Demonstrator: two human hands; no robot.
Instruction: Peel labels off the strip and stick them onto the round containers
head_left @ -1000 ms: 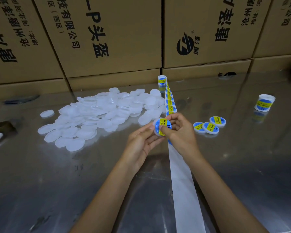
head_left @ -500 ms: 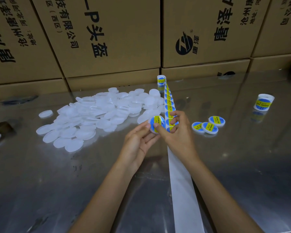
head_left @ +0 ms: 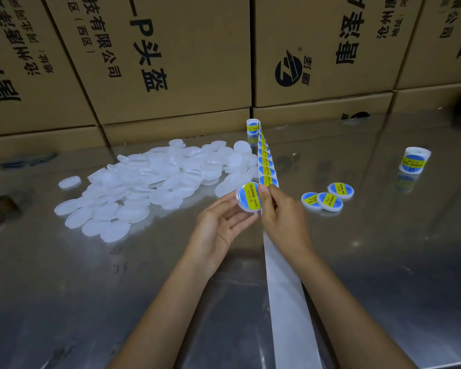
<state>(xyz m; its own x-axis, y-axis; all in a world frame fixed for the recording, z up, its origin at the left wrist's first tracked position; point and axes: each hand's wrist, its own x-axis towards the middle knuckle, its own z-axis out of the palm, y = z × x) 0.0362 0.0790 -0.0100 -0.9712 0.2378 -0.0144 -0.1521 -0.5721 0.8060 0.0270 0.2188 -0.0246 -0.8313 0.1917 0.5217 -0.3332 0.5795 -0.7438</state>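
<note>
A round white container (head_left: 248,197) with a blue and yellow label on its face is tilted up between my hands. My left hand (head_left: 222,226) cradles it from below with fingers nearly straight. My right hand (head_left: 280,213) pinches its right edge with thumb and fingers. The label strip (head_left: 267,166) runs from a small roll (head_left: 252,126) at the back toward me, its bare white backing (head_left: 285,288) passing under my right wrist. A pile of unlabelled white containers (head_left: 149,179) lies to the left. Three labelled containers (head_left: 328,197) lie to the right.
A second roll of labels (head_left: 413,160) stands at the far right of the shiny metal table (head_left: 91,288). Cardboard boxes (head_left: 157,62) form a wall along the back. A brown tape core (head_left: 0,205) sits at the left edge.
The labelled container has turned to face me and shifted a little left and up. My right hand has come off the label face to pinch the container's right edge.
</note>
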